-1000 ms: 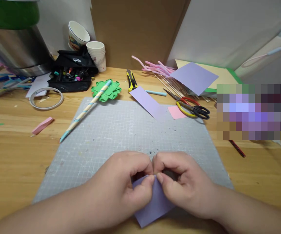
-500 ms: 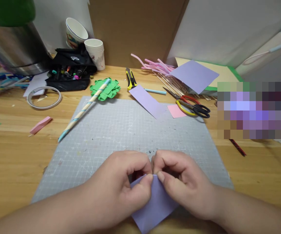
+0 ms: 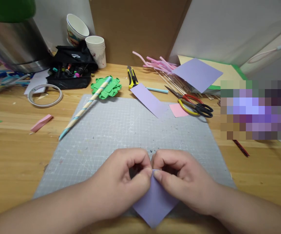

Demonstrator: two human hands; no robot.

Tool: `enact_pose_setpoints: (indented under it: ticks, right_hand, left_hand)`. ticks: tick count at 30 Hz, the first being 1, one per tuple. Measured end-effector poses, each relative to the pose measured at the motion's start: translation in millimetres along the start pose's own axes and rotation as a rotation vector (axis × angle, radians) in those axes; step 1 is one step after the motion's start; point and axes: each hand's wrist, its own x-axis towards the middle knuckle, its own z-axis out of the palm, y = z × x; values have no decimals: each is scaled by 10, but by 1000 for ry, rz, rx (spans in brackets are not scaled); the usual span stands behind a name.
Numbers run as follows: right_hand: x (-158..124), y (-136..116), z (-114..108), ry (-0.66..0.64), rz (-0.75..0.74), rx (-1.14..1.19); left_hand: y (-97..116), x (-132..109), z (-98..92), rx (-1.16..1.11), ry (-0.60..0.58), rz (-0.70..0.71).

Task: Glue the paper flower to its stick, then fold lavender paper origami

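A purple sheet of paper [image 3: 155,204] is pinched at its top corner by both hands, close to the front edge of the grey cutting mat [image 3: 106,136]. Its lower corner points toward me, and faint creases run down its middle. My left hand [image 3: 133,182] grips the left side of that corner between thumb and curled fingers. On the right side, my right hand [image 3: 181,182] has its thumb pressed on the paper, its fingertips almost touching the left ones. Both palms cover the sheet's upper sides.
Around the mat lie a striped paper stick [image 3: 84,110], a green folded-paper piece [image 3: 108,89], a purple strip [image 3: 150,100], a pink square [image 3: 178,110], scissors [image 3: 196,105] and a yellow-black cutter [image 3: 132,78]. Further back are a black pencil case [image 3: 69,81] and paper cups [image 3: 96,52].
The purple paper has turned slightly, so its lower corner now sits further right and higher. My fingertips stay pinched together at the top corner. The whole view has shifted a little.
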Motion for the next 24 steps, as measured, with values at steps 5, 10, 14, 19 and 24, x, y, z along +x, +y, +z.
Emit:
enact_pose_setpoints:
  ticks: [5,10,14,19,24]
  right_hand:
    - [18,23,-20,-40,37,31]
    - [30,45,-23,-58,61,84]
    - [53,76,-80,-70,125,271]
    - [118,141,-142,-53,114,570]
    - [158,173,-145,-22,187,396]
  left_hand:
    - [11,7,-16,-23,12,14]
    - [24,-3,-1,-67,7,-30]
    - [-25,36,-36,-187,119,-36]
    - [-128,130,-161,-385,471,-40]
    - [-78,151,-216,-443,336,-9]
